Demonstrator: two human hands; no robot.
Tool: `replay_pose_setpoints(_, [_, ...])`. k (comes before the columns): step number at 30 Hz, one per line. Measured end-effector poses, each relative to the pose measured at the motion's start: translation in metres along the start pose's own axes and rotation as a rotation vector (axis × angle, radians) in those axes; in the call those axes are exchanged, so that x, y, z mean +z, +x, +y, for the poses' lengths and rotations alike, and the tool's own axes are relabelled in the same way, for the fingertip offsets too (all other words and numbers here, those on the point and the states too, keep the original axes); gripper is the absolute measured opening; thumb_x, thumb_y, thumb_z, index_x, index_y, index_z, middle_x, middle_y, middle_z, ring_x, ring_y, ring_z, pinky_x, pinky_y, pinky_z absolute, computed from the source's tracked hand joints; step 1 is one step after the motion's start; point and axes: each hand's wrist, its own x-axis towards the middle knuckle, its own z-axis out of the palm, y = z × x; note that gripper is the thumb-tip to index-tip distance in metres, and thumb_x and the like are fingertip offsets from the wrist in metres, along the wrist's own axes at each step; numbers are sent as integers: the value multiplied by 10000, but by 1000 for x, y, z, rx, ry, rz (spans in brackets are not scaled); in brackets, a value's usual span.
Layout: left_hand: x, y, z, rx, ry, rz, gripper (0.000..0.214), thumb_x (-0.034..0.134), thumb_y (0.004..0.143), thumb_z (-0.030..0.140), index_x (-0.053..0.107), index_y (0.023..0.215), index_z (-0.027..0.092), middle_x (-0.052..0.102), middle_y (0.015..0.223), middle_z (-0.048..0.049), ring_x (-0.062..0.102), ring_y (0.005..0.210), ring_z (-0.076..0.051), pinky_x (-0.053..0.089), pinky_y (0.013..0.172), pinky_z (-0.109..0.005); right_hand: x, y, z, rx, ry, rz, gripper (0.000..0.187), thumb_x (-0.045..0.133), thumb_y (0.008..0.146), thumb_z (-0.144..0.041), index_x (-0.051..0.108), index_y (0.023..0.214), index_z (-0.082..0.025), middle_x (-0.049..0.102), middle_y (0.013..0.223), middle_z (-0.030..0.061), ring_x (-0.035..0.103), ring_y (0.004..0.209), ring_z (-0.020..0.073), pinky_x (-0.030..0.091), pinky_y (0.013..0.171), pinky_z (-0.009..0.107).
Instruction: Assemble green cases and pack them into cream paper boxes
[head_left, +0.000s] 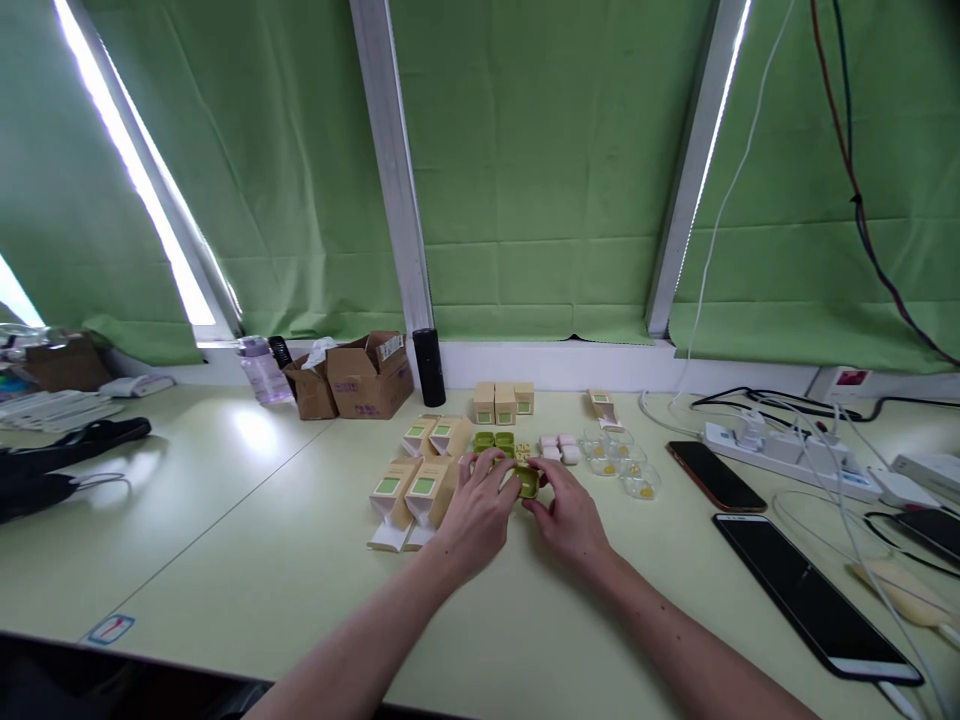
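A small olive-green square tray (528, 484) is between my two hands, just above or on the table. My right hand (568, 508) pinches its right side with thumb and fingers. My left hand (480, 503) has its fingers curled at the tray's left edge and partly covers what lies behind. Beyond them are more green square trays (494, 440), small yellowish patterned pieces (523, 452) and white-pink blocks (560, 448). Left of my left hand stand several kraft paper boxes with green windows (424, 484), some with white flaps folded out.
Clear plastic cups with yellow bits (619, 462) sit on the right. Closed kraft boxes (504, 401) and one open-flapped box (604, 409) stand farther back. Two phones (814, 595) and a power strip (787, 462) with cables lie right. A cardboard box (371, 380) and black cylinder (429, 367) stand back left.
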Motion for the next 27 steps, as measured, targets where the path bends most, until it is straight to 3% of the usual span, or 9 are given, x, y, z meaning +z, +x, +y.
replay_pose_setpoints(4, [-4, 0, 1, -21, -152, 119, 306, 537, 944, 50, 644, 1164, 234, 698, 1335, -112, 510, 1349, -341, 373, 1116, -553, -3, 0, -1, -38, 132, 64, 502, 603, 895, -203, 554, 1390, -280, 670, 1387, 104, 680, 1130, 267, 636, 780, 380])
replay_pose_setpoints(9, [-4, 1, -3, -93, -351, 248, 449, 646, 923, 126, 553, 1354, 215, 689, 1267, -140, 526, 1327, -340, 445, 1096, -520, -10, -2, -11, -52, 284, 132, 480, 618, 899, -226, 539, 1369, -290, 672, 1370, 100, 684, 1126, 253, 635, 764, 355])
replay_pose_setpoints(14, [0, 0, -4, -75, -467, 320, 436, 653, 927, 120, 563, 1340, 228, 673, 1255, -137, 539, 1309, -316, 483, 1095, -495, -12, -4, -16, -120, 364, 151, 472, 644, 927, -237, 525, 1378, -308, 674, 1368, 103, 683, 1178, 253, 640, 780, 348])
replay_pose_setpoints(27, [-3, 2, -5, -9, -498, 409, 429, 647, 926, 99, 560, 1319, 245, 681, 1194, -122, 535, 1244, -327, 519, 1036, -537, -13, -5, -19, -194, 448, 145, 413, 617, 1021, -272, 493, 1409, -337, 661, 1396, 107, 672, 1253, 267, 658, 785, 365])
